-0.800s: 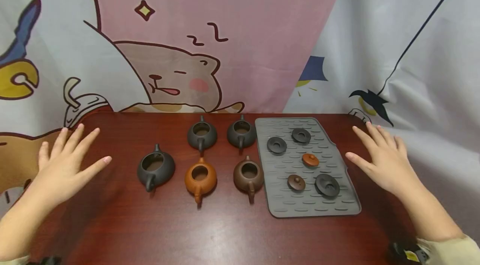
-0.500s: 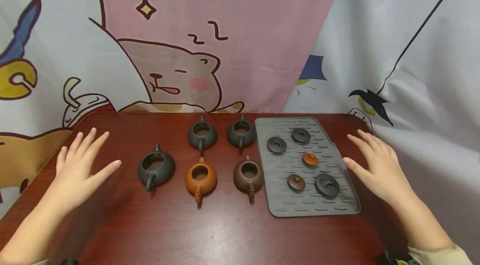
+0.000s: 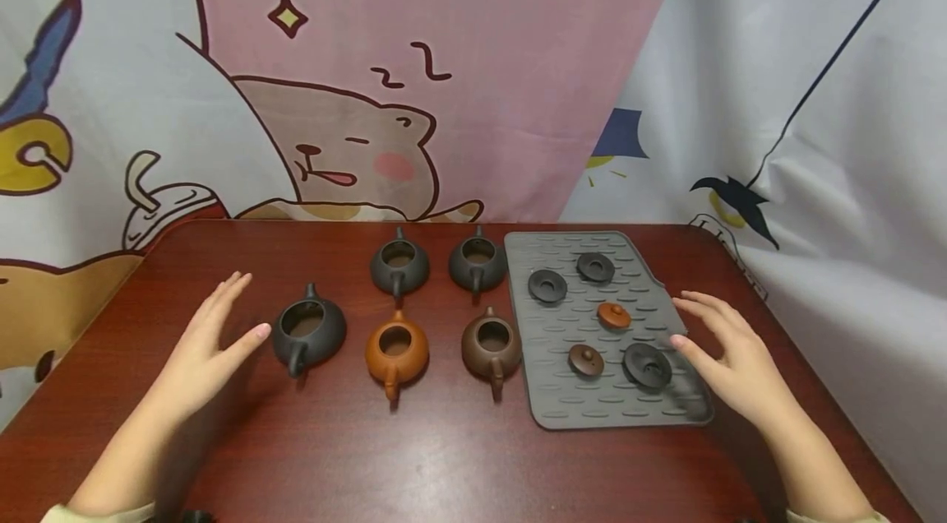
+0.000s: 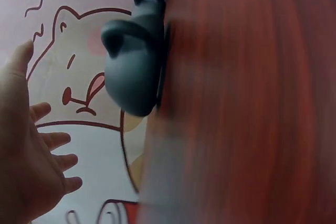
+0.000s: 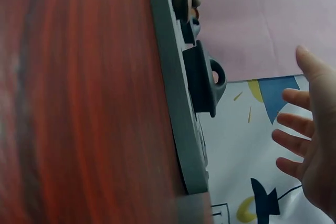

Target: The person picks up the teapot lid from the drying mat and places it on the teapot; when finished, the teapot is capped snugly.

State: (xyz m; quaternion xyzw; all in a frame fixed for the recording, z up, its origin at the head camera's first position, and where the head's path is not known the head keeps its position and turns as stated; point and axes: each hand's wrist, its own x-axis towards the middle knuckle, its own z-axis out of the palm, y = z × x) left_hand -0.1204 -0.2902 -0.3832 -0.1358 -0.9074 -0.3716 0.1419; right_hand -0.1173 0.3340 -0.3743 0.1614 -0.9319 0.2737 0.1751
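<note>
My left hand (image 3: 207, 350) hovers left of a large dark grey teapot (image 3: 325, 340), fingers extended and holding nothing. In the left wrist view that teapot (image 4: 134, 77) stands beyond the fingers. My right hand (image 3: 732, 358) is at the right edge of a grey ridged mat (image 3: 562, 408), also with nothing in it. The large dark lid (image 3: 647, 365) lies on the mat nearest to it. Beside that lid are a brown lid (image 3: 586, 360) and an orange lid (image 3: 614, 315). Two smaller dark lids, one left (image 3: 547, 286) and one at the back (image 3: 595, 266), lie farther off.
Lidless teapots stand mid-table: an orange one (image 3: 407, 358), a brown one (image 3: 481, 350) beside the mat, and two dark ones behind, left (image 3: 381, 270) and right (image 3: 462, 270). The reddish-brown table (image 3: 407, 465) ends at a printed curtain (image 3: 518, 79).
Both hands have come inward and toward the near side, the left closer to the large dark teapot, the right over the mat's edge. Teapots and lids have stayed in place.
</note>
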